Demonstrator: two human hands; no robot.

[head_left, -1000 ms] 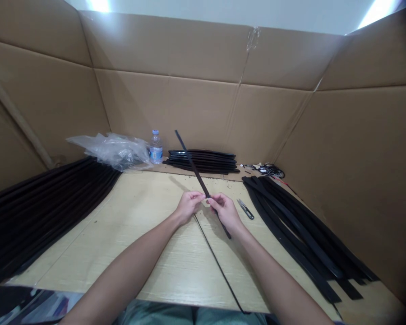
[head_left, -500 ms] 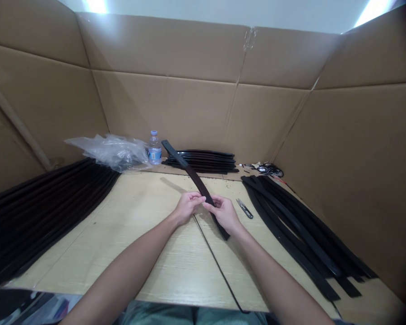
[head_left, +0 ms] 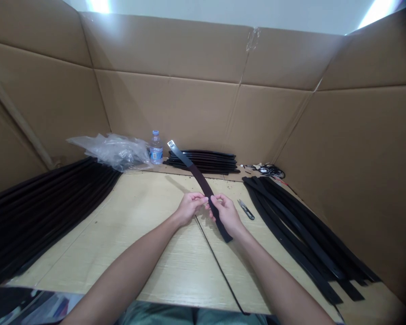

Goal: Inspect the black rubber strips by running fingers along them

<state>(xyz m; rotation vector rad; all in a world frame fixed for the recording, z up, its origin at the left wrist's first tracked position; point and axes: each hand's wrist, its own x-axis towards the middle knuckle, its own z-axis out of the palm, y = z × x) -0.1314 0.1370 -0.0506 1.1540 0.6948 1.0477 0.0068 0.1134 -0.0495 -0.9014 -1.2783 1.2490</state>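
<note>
Over the middle of the table, a long curved black strip (head_left: 200, 179) is held at a slant. Its far end is shiny with a small hole, and the rest looks matte. My left hand (head_left: 192, 205) pinches its left edge between thumb and fingers. Opposite, my right hand (head_left: 225, 211) closes on the right edge, thumb on top. A thin black cord (head_left: 216, 259) runs from beneath my left hand to the table's front edge; whether the fingers also hold it cannot be seen. Thread snips (head_left: 246, 210) lie just right of my right hand.
More black strips (head_left: 301, 230) lie fanned at the right, and a large row (head_left: 50, 207) covers the left. At the back are a stack of strips (head_left: 206, 162), a water bottle (head_left: 156, 148), plastic bags (head_left: 120, 151) and tangled cord (head_left: 272, 170). Cardboard walls (head_left: 176, 104) surround the table.
The strip has rolled a little, so its far end now catches the light and shows the hole. My right fingers have shifted slightly on it.
</note>
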